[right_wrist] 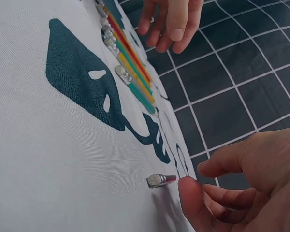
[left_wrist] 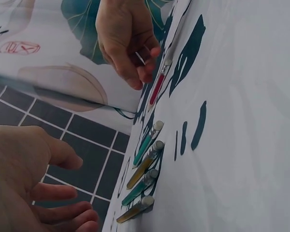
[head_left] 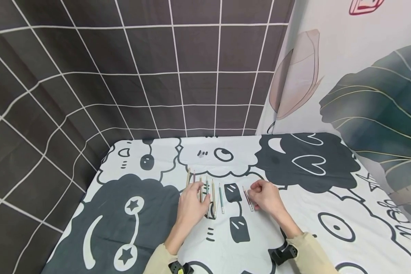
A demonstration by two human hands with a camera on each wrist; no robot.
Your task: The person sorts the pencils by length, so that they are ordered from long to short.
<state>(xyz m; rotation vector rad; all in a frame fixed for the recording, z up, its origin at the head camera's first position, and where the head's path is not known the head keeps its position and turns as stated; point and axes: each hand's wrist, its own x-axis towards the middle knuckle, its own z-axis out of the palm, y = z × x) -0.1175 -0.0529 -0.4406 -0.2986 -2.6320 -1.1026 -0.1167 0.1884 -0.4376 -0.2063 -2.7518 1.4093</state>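
Observation:
A red pencil (head_left: 248,198) with a white eraser lies alone on the patterned cloth. Right beside it is my right hand (head_left: 265,196), its thumb and fingers bent but apart, with the fingertips close to the pencil in the right wrist view. My left hand (head_left: 191,201) hovers over a row of pencils, fingers relaxed and holding nothing. In that row, a green pencil (head_left: 221,199) is the rightmost, with a yellow pencil (head_left: 213,198) next to it. Several more green, yellow and red pencils extend leftward, partly hidden by the left hand. Their eraser ends face me.
The white cloth (head_left: 233,253) carries dark cartoon shapes and covers the whole surface. Behind it hangs a dark curtain (head_left: 195,87) with a white grid. A leaf-printed white curtain (head_left: 305,102) hangs at the right. Both wrists wear black camera mounts (head_left: 282,254).

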